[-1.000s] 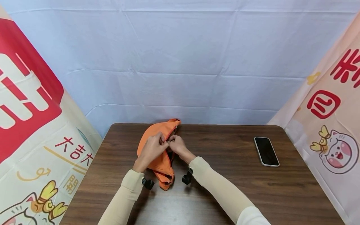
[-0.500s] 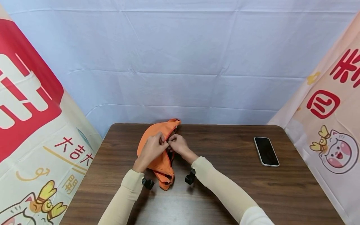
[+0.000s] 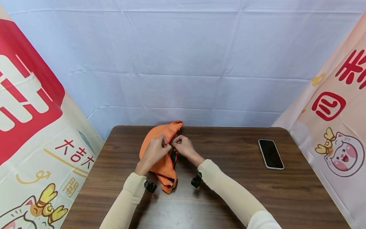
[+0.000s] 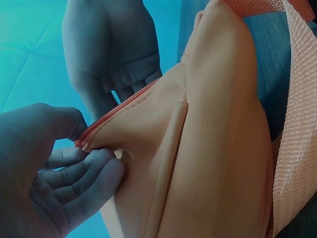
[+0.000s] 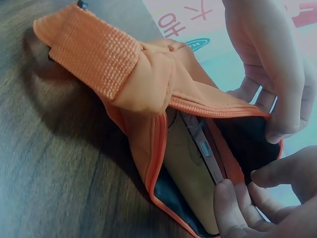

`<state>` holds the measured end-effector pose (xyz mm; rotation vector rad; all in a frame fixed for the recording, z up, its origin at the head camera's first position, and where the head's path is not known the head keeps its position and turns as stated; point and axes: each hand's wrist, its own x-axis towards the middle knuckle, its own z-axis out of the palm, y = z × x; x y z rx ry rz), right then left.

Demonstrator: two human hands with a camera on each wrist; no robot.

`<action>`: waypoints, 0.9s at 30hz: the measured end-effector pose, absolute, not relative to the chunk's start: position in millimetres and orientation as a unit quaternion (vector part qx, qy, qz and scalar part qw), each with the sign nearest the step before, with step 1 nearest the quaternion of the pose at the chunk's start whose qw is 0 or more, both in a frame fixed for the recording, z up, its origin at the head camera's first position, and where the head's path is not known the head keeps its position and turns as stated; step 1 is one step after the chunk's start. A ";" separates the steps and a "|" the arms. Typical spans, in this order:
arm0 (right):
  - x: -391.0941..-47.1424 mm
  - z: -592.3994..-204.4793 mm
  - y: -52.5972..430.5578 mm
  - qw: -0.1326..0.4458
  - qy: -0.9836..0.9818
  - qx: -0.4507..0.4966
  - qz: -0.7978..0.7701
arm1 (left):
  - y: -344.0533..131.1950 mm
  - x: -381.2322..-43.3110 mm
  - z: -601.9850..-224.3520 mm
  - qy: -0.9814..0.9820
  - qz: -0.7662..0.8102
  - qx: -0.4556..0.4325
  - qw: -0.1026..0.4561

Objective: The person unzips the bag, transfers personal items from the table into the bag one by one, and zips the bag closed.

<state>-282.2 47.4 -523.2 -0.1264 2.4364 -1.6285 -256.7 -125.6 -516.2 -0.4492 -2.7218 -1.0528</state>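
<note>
An orange waist bag (image 3: 160, 159) lies on its side at the left of the table, its zipped mouth towards the right. My left hand (image 3: 155, 149) pinches the upper zip edge, seen closely in the left wrist view between thumb and fingers (image 4: 101, 166). Across the mouth, my right hand (image 3: 184, 147) has thumb and fingertips (image 5: 227, 198) bent together at the opposite edge. The right wrist view looks into the gaping mouth: dark lining (image 5: 247, 144), a tan flat piece (image 5: 185, 168), and a slim pale-edged thing with an oblong port (image 5: 205, 148).
A black-screened phone (image 3: 271, 154) lies at the table's right. The wooden table (image 3: 228, 152) backs onto a pale cloth (image 3: 183, 63), with printed banners (image 3: 337, 136) at both sides. The bag's webbing strap (image 5: 106, 59) bunches at its end.
My right hand and forearm have shifted slightly to the right, away from the left hand, and the bag's mouth shows a wider gap. The left hand has stayed in place.
</note>
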 end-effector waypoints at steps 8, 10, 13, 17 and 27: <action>-282.0 -522.3 53.7 0.104 0.828 -0.052 -0.549 | -126.1 -256.2 -516.2 -0.917 -0.358 -0.151 0.091; -282.5 -521.9 55.4 0.100 0.830 -0.055 -0.545 | -126.1 -256.2 -516.2 -0.917 -0.359 -0.150 0.090; -283.2 -521.2 58.2 0.093 0.837 -0.060 -0.536 | -126.0 -256.5 -516.5 -0.917 -0.359 -0.149 0.089; -282.8 -519.5 61.6 0.085 0.845 -0.068 -0.524 | -126.3 -256.3 -516.7 -0.917 -0.357 -0.152 0.090; -282.9 -514.8 69.8 0.075 0.856 -0.062 -0.508 | -126.5 -256.1 -517.2 -0.917 -0.358 -0.152 0.091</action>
